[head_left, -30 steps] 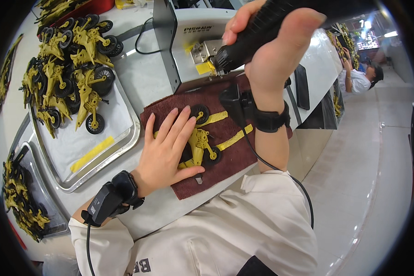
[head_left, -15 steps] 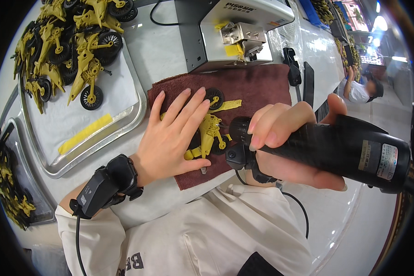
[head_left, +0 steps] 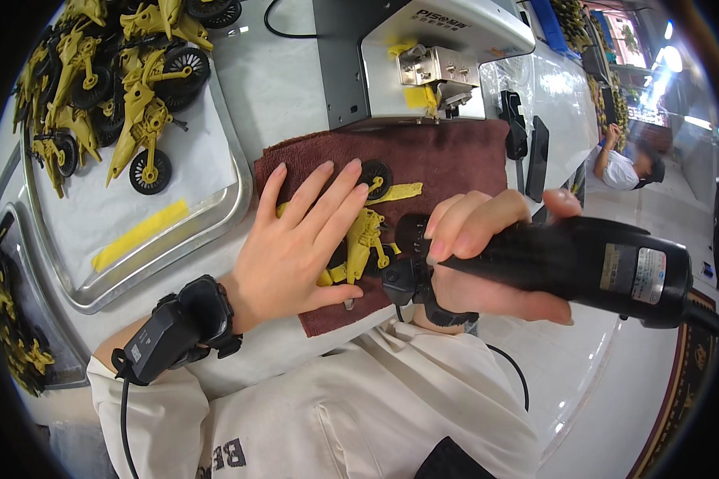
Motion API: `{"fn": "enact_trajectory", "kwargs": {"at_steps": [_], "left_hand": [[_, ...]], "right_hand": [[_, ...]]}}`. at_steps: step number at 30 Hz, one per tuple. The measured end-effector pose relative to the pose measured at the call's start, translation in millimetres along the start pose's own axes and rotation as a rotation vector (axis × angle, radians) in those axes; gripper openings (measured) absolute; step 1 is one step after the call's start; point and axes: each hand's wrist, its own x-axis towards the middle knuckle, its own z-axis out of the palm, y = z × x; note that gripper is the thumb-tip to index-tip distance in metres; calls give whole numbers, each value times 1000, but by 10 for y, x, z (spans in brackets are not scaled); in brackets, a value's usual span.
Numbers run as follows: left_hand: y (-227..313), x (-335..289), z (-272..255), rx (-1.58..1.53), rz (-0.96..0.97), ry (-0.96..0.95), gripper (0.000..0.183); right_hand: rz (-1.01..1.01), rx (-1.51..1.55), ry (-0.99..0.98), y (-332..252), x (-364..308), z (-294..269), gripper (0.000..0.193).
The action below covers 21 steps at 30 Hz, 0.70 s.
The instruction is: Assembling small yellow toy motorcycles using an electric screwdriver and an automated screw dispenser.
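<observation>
My left hand (head_left: 287,251) lies flat with its fingers spread, resting over a yellow toy motorcycle (head_left: 363,239) and holding it down. The motorcycle's black front wheel (head_left: 375,180) shows past my fingertips; part of the body is hidden under the palm. Beneath it is a dark red cloth (head_left: 463,160). In my right hand (head_left: 495,294), fingers wrapped round it, is a black electric screwdriver (head_left: 575,263), held roughly level. Its front end points at the right side of the motorcycle. Whether the bit touches a screw I cannot tell.
A metal tray (head_left: 244,195) with several yellow and black toy motorcycles stands at the left, and another tray (head_left: 64,311) beside it. A grey screw-feeder machine (head_left: 343,72) stands behind the cloth. Black tools (head_left: 537,156) lie right of it. A person (head_left: 623,164) is farther off.
The whole view has shifted slightly. My left hand stays spread over the motorcycle, and the screwdriver's rear end has come a little to the left with my right hand.
</observation>
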Motion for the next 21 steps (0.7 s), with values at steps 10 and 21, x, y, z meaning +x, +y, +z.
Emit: {"fn": "enact_trajectory", "kwargs": {"at_steps": [10, 21], "left_hand": [[-12, 25, -32, -39, -5, -9, 101], [38, -36, -36, -113, -19, 41, 105]], "right_hand": [[116, 17, -371, -26, 155, -115, 87], [-23, -562, 245, 37, 985, 120, 89]]}}
